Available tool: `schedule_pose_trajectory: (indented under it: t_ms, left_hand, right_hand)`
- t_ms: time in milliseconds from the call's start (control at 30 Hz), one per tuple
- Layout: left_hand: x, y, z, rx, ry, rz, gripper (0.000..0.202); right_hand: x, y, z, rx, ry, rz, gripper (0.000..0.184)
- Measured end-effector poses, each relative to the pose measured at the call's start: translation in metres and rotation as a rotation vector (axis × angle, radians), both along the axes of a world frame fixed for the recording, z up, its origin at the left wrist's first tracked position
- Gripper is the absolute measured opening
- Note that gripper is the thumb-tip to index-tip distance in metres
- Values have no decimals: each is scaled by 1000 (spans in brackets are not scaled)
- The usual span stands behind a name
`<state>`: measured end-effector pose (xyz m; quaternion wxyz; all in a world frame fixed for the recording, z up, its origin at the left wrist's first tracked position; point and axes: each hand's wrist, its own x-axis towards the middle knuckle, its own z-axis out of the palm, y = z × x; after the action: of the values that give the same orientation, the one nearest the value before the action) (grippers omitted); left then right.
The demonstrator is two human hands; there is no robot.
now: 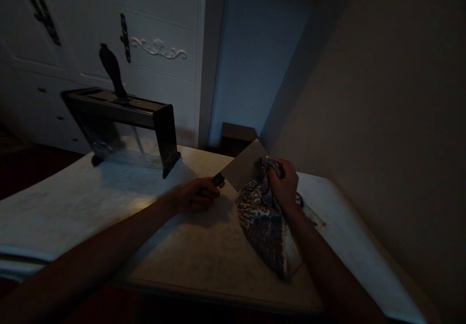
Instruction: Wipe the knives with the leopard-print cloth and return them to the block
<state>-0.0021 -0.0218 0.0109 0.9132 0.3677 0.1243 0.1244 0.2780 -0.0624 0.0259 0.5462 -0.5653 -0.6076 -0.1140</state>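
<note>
My left hand (pixel 199 195) is closed around the black handle of a cleaver (pixel 243 166), above the table. Its broad, flat blade points away to the right and slants upward. A dark cloth with a pale pattern (pixel 264 222) is bunched in my right hand (pixel 286 183), which presses it to the right part of the blade. The cloth's loose end hangs down to the tabletop. Something partly hidden lies behind my right wrist; I cannot make out what it is.
On the table (pixel 204 261), at the left, stands a knife block (pixel 120 105) with clear sides and one black-handled knife (pixel 112 69) in it. White cabinets (pixel 160 18) rise behind. A wall (pixel 382 95) borders the right side, and a brown box (pixel 238 132) sits beyond the far edge.
</note>
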Motion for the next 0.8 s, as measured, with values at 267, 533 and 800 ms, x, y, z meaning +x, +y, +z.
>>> schedule_pose_trajectory:
  t_ms: [267,533,800]
  left_hand:
    - [3,-6,3,-23,-5,-86,14]
    - [4,-5,0,-69,2,-87,13]
    - [2,-7,3,-131,3,-162,15]
  right_hand:
    - [-41,-16,-7,69,-380,367,31]
    - [-56,-19,-11,93,-532,477,35]
    - [-42,-15,-9,63,-423,354,34]
